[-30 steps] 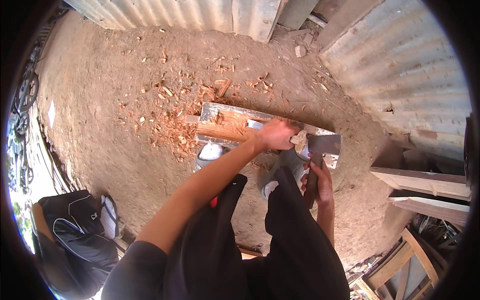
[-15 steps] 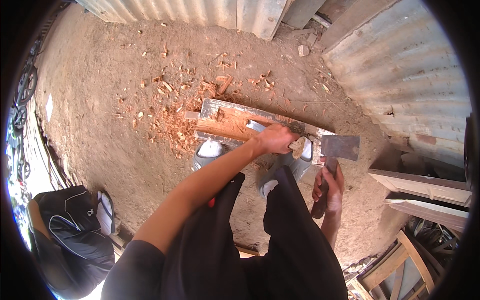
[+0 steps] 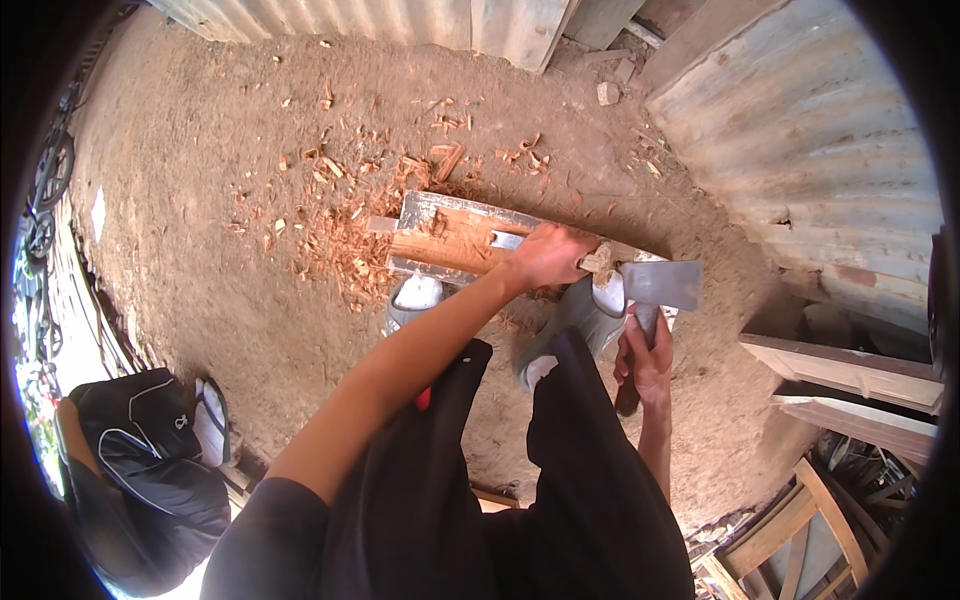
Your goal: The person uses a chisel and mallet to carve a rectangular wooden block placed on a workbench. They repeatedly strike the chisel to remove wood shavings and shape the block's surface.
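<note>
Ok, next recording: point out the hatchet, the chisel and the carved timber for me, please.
Hatchet (image 3: 664, 285): head camera view, on the flat metal of its head.
Chisel (image 3: 507, 240): head camera view, on its bare blade.
Carved timber (image 3: 455, 239): head camera view, on its reddish cut face.

I have the timber block (image 3: 450, 245) lying just beyond the person's shoes (image 3: 590, 322). Shavings (image 3: 350, 240) lie left of it and on its far side. I see the chisel (image 3: 506, 240) over its middle in the left hand (image 3: 552, 257), and the hatchet (image 3: 663, 286) over its right end in the right hand (image 3: 648, 365). Farther right of the block I find stacked panels (image 3: 840, 368) and a sheet wall (image 3: 810, 160).
</note>
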Demonstrator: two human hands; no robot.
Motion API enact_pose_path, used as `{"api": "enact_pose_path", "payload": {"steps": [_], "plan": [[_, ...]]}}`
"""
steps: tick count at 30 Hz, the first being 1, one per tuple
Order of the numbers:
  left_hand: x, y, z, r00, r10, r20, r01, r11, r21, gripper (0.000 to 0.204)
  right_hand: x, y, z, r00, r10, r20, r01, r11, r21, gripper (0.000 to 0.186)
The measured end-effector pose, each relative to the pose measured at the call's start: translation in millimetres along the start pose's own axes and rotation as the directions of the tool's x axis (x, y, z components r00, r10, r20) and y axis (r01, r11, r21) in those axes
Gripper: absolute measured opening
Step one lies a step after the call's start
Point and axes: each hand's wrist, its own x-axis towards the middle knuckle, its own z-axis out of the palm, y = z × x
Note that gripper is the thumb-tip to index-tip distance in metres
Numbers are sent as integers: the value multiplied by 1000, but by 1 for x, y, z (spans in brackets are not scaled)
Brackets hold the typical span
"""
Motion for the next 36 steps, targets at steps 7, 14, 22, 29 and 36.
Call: {"api": "enact_pose_path", "payload": {"steps": [7,14,22,29,36], "plan": [[-4,-4,8,997,42,65,-44,999,32,39,11,4,6,999,35,23,-34,999,-24,27],[-1,0,3,998,63,1,-63,998,10,38,17,19,16,999,-48,18,48,999,-11,26],[0,-12,10,987,72,-145,-75,997,-20,42,18,7,21,998,-43,-46,48,991,123,27],[0,-9,4,994,13,-107,-17,999,-35,42,19,-11,19,981,-111,-157,155,941,301,24],[-21,-25,-6,999,-19,39,16,996,89,47,19,-5,14,993,74,93,-81,994,79,28]]}}
